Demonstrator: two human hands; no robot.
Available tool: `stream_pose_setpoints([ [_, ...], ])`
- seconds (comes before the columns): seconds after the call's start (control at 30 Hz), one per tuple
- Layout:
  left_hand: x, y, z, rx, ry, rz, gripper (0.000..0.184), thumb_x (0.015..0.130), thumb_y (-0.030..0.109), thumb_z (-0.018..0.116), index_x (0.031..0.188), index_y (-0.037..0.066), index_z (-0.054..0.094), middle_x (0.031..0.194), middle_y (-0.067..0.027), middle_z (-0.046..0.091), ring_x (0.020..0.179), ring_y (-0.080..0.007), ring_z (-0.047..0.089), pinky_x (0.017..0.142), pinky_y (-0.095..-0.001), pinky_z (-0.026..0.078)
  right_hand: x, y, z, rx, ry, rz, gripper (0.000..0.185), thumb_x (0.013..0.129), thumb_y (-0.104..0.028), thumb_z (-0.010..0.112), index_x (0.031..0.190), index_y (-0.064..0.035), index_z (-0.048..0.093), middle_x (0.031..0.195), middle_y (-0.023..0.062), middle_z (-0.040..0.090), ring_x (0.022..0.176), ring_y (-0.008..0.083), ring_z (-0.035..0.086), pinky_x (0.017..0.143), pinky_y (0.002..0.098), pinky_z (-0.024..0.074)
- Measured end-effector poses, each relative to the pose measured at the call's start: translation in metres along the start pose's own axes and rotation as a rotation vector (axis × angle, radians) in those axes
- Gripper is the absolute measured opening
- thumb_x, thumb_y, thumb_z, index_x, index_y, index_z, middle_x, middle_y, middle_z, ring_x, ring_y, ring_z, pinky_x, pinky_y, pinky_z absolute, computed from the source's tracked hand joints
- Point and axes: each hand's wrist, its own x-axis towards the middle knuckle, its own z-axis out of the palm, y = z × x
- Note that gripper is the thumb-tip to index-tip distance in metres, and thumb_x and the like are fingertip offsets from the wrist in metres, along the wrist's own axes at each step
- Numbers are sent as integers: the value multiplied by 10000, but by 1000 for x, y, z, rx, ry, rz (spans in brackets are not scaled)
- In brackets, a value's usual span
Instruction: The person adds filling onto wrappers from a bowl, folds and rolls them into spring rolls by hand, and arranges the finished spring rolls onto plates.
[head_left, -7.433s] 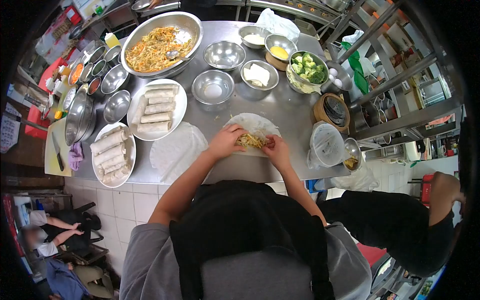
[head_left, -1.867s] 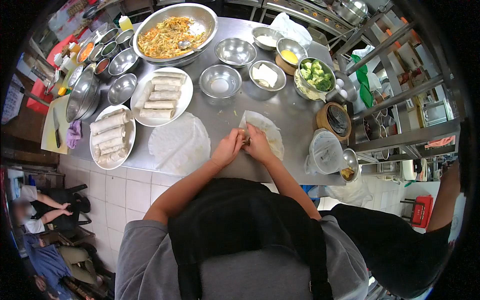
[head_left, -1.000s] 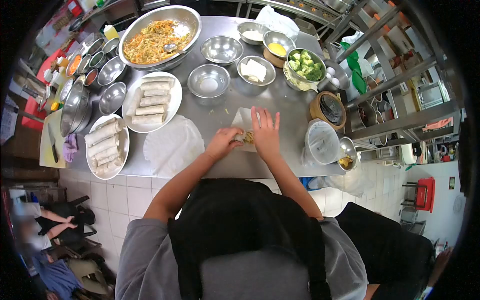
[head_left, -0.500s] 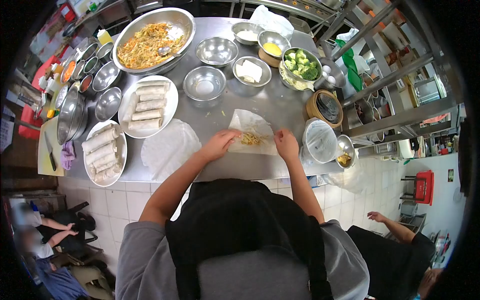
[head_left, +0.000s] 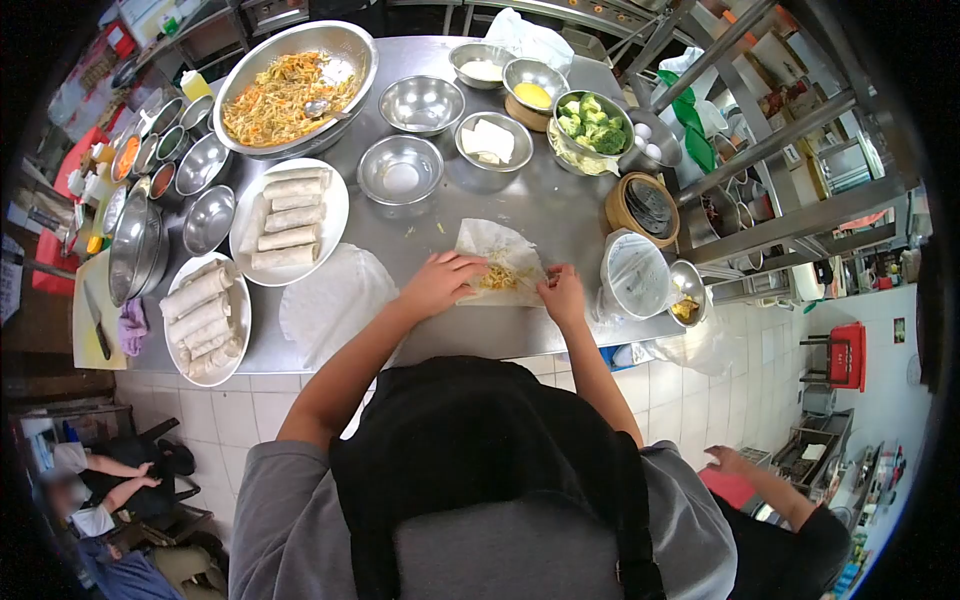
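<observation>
A thin pale wrapper (head_left: 498,240) lies near the table's front edge, with a small heap of shredded filling (head_left: 497,278) on its lower half. My left hand (head_left: 440,282) rests at the wrapper's left side, fingers stretched toward the filling. At the right corner, my right hand (head_left: 560,292) pinches the wrapper's edge between thumb and fingers. Left of my hands is a stack of pale wrappers (head_left: 338,300). Pale rolls lie on a round white plate (head_left: 337,225) and on an oval white plate (head_left: 243,325). A large steel bowl (head_left: 368,62) holds shredded filling and a spoon.
Steel bowls (head_left: 400,170) stand across the back. Broccoli (head_left: 594,124), a bamboo steamer (head_left: 613,207) and a plastic-lined tub (head_left: 636,275) are at right. A knife (head_left: 98,325) lies on a board at far left. Another person's arm (head_left: 765,485) shows at lower right; people sit at lower left.
The wrapper, earlier gathered between my hands, now lies spread with the filling exposed. My right hand has moved to its right corner. The person at right has shifted, and the view has turned slightly.
</observation>
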Motion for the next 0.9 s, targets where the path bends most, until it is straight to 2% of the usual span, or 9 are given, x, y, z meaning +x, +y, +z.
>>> stream_pose_setpoints([
  [0.07, 4, 2, 4, 27, -4, 25, 437, 876, 255, 681, 1301, 188, 604, 1345, 23, 591, 1221, -220, 515, 997, -425, 395, -1, -7, -5, 91, -26, 145, 235, 740, -228, 781, 833, -27, 704, 798, 132, 700, 720, 284, 675, 693, 389, 546],
  [0.2, 11, 5, 20, 61, 13, -34, 530, 831, 327, 728, 1329, 202, 598, 1354, 16, 582, 1214, -227, 508, 980, -421, 384, 3, -2, -7, 35, -145, 130, 239, 760, -243, 758, 859, -32, 707, 812, 131, 711, 742, 278, 697, 706, 390, 554],
  [0.3, 18, 7, 29, 105, 91, -37, 580, 780, 366, 769, 1313, 205, 610, 1290, 9, 601, 1178, -233, 513, 953, -413, 383, 1, -8, -12, 21, -169, 158, 239, 767, -249, 749, 873, -39, 709, 812, 125, 716, 751, 271, 706, 708, 391, 557],
  [0.5, 28, 9, 41, 73, 129, -98, 472, 743, 363, 797, 1176, 202, 697, 1148, 22, 622, 1102, -226, 527, 917, -412, 389, -3, -10, -12, 2, -134, 165, 221, 773, -240, 743, 869, -44, 706, 814, 124, 719, 760, 281, 707, 715, 402, 555],
  [0.6, 31, 7, 44, 72, 66, -111, 433, 742, 359, 797, 1139, 206, 716, 1145, 30, 624, 1099, -223, 532, 905, -411, 393, -7, -16, -10, -56, -70, 153, 211, 780, -236, 746, 862, -47, 702, 812, 125, 718, 773, 299, 707, 723, 418, 554],
  [0.67, 31, 4, 46, 61, 80, -99, 461, 729, 364, 807, 1151, 205, 711, 1154, 25, 620, 1097, -226, 535, 909, -409, 396, -12, -23, -12, -129, 4, 143, 208, 782, -236, 749, 858, -49, 699, 806, 127, 716, 791, 313, 706, 733, 431, 551],
  [0.77, 32, 5, 45, 11, 101, -109, 502, 705, 377, 823, 1161, 201, 707, 1180, 17, 613, 1120, -233, 534, 934, -409, 398, -12, -25, -13, -86, -49, 222, 233, 778, -247, 763, 855, -38, 694, 807, 138, 710, 808, 337, 698, 751, 448, 544],
  [0.9, 30, 2, 40, -50, 160, -57, 581, 680, 431, 830, 1193, 190, 701, 1184, 13, 611, 1128, -251, 537, 970, -417, 412, -6, -12, -12, -6, -141, 167, 224, 780, -222, 745, 840, -18, 675, 812, 146, 707, 793, 326, 690, 736, 437, 539],
])
